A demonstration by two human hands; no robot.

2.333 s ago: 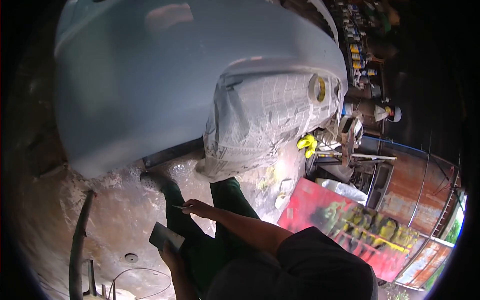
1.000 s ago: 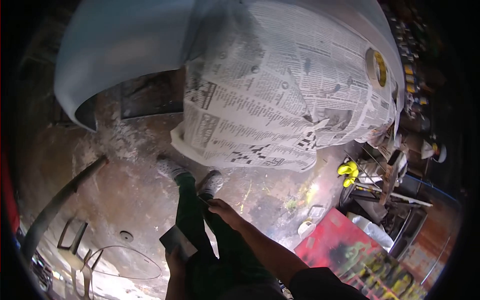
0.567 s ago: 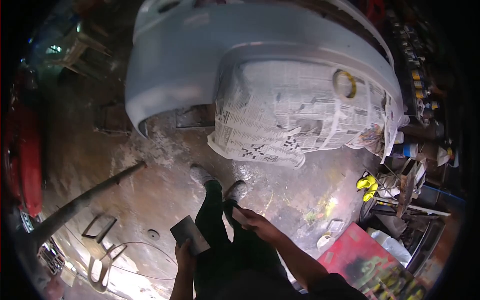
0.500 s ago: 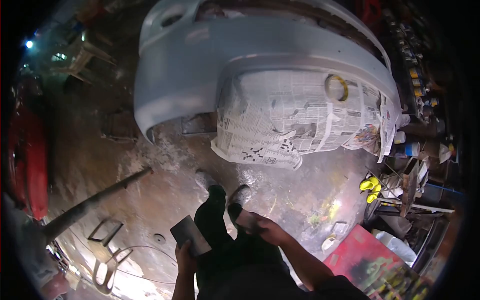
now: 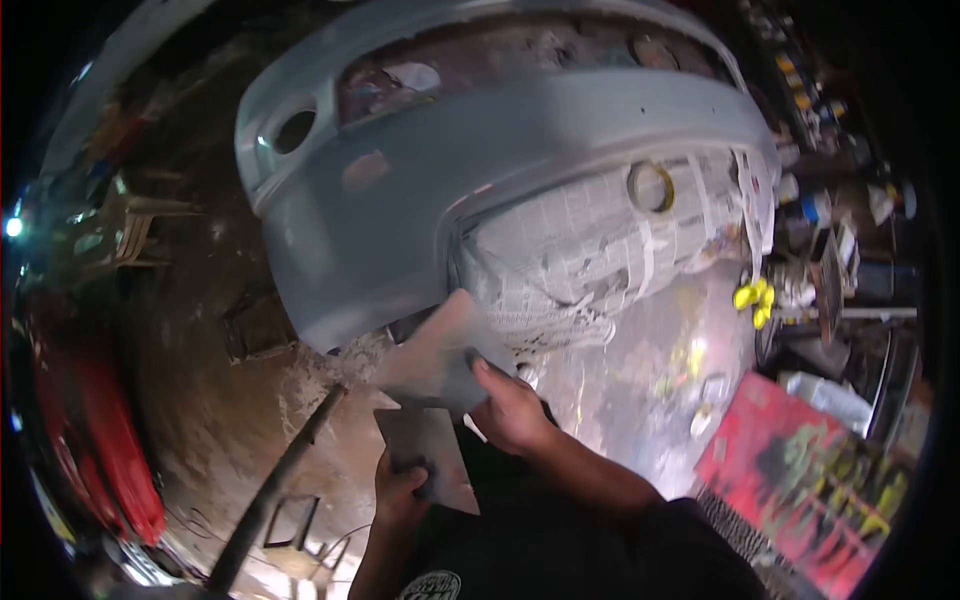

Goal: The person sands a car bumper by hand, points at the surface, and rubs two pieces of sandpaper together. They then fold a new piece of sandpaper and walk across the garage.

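Observation:
My left hand (image 5: 402,492) grips a flat dark grey sheet (image 5: 432,450) by its lower part, thumb on top. Just above and to its right, my right hand (image 5: 512,408) is closed on a second flat sheet (image 5: 440,350), blurred, pale and reddish-grey. The two sheets lie close together in view; whether they touch I cannot tell. Beyond them stands a large grey bumper (image 5: 370,220) with newspaper (image 5: 560,250) taped over its lower opening. A yellow-edged tape roll (image 5: 651,187) rests on the newspaper.
A dark pole (image 5: 275,480) slants up at the lower left, beside a red car part (image 5: 95,430). At the lower right lies a paint-stained red panel (image 5: 790,470). Yellow shoes (image 5: 755,298) and cluttered shelves are on the right. A wooden chair (image 5: 145,220) stands upper left.
My right hand has risen and moved in front of the bumper, its sheet now showing broadly. The left hand's sheet has shifted right and tilted. The head view has turned and moved nearer the bumper.

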